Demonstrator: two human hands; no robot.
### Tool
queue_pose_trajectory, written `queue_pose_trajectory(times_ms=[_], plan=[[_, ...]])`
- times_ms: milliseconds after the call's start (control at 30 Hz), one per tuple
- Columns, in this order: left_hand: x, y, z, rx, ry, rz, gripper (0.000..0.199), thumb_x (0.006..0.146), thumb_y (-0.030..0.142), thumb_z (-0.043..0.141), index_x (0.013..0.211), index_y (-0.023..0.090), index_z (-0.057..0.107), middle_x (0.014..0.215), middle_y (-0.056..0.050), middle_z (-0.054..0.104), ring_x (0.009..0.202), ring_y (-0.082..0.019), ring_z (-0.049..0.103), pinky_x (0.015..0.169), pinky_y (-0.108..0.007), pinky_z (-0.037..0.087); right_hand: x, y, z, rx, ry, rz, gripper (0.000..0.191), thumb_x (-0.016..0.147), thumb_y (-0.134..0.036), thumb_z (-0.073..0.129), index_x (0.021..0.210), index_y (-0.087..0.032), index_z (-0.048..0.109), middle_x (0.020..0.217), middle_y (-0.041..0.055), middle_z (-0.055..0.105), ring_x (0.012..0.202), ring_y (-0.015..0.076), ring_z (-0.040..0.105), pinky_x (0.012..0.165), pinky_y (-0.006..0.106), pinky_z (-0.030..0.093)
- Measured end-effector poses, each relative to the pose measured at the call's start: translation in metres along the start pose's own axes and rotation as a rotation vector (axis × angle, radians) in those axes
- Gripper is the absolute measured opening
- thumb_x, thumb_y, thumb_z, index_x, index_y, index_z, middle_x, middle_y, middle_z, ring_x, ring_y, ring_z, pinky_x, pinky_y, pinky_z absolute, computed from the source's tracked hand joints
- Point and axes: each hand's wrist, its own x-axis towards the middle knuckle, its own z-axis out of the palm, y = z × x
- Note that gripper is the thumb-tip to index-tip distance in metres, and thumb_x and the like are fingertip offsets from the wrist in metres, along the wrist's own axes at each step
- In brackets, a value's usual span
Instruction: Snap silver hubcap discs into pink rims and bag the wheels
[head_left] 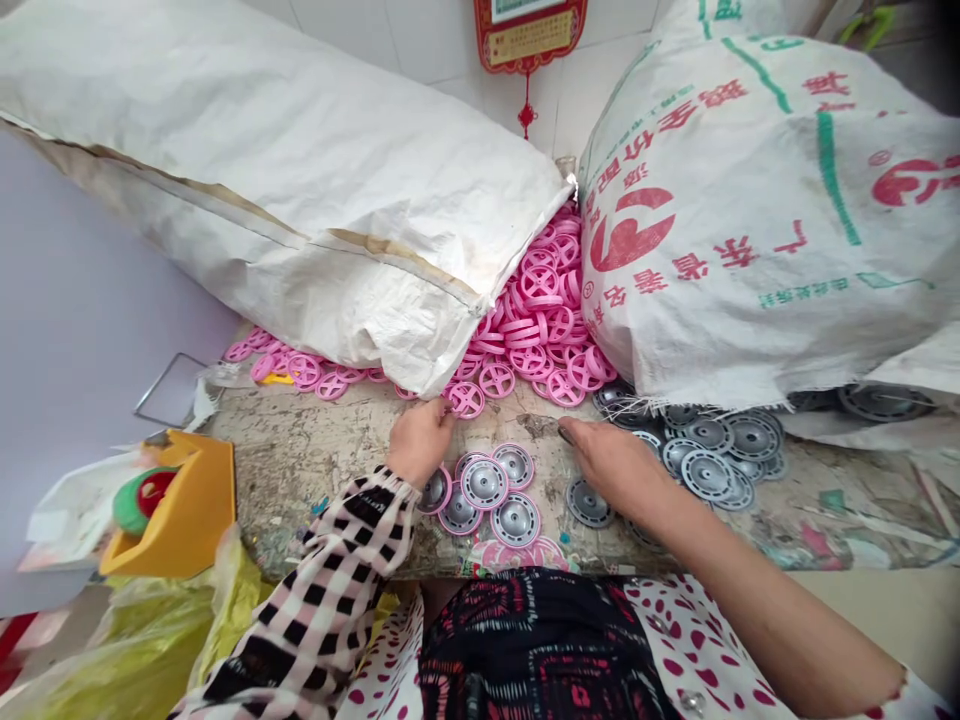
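My left hand (421, 440) is closed at the near edge of the pink wheel pile, its fingertips on a pink spoked ring (466, 399). Bare-armed, my right hand (606, 455) reaches over the worktop from the right, fingers pressed together; what they hold, if anything, is hidden. Between the hands lie several grey discs with pink rims (484, 483), some overlapping. A plain grey disc (589, 502) rests just below my right hand. More pink rings (540, 280) spill from a white sack (315, 180).
A second white sack (750, 230) with red print stands at the right, grey discs (707, 474) piled before it. At the left are a yellow container (202, 510) and a wire frame (161, 385). The worn worktop (292, 450) ends close to my body.
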Motion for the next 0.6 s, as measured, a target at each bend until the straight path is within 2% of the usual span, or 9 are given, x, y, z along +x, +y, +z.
queue_pose_trajectory(times_ms=[100,200,333,500,600], plan=[[0.009,0.014,0.006,0.104,-0.009,-0.044,0.037,0.088,0.037,0.044,0.114,0.020,0.063,0.094,-0.015,0.072,0.088,-0.033,0.067,0.071,-0.039,0.047,-0.003,-0.004,0.000,0.067,0.018,0.040,0.038,0.097,-0.024,0.032,0.130,-0.019,0.050,0.096,0.0109,0.072,0.087,0.0240,0.068,0.069,0.030,0.043],[0.011,0.018,0.012,0.145,-0.007,-0.043,0.041,0.088,0.037,0.043,0.120,0.016,0.058,0.092,-0.018,0.071,0.088,-0.035,0.067,0.070,-0.040,0.048,-0.004,-0.006,0.000,0.055,-0.012,0.067,0.036,0.097,-0.030,0.032,0.123,-0.021,0.057,0.090,0.0102,0.072,0.082,0.0248,0.068,0.066,0.030,0.042],[0.013,0.014,0.019,0.132,-0.024,-0.044,0.043,0.088,0.040,0.042,0.120,0.015,0.056,0.094,-0.019,0.071,0.089,-0.035,0.067,0.071,-0.041,0.048,-0.003,-0.008,0.002,0.064,-0.007,0.031,0.034,0.098,-0.028,0.032,0.114,-0.021,0.061,0.092,0.0089,0.072,0.085,0.0235,0.067,0.067,0.030,0.042],[0.020,0.009,0.032,-0.026,0.014,-0.101,0.040,0.084,0.040,0.052,0.116,0.018,0.055,0.097,-0.017,0.070,0.088,-0.032,0.067,0.072,-0.038,0.046,-0.001,-0.009,0.005,0.080,0.023,0.012,0.032,0.097,-0.023,0.034,0.113,-0.021,0.062,0.097,0.0070,0.068,0.083,0.0210,0.066,0.066,0.029,0.041],[0.024,0.007,0.040,-0.231,0.064,-0.101,0.029,0.078,0.035,0.060,0.102,0.019,0.057,0.089,-0.010,0.070,0.082,-0.026,0.066,0.070,-0.034,0.046,0.000,-0.004,0.008,0.123,0.080,0.033,0.032,0.096,-0.024,0.036,0.112,-0.022,0.063,0.098,0.0078,0.065,0.083,0.0207,0.064,0.066,0.029,0.041]])
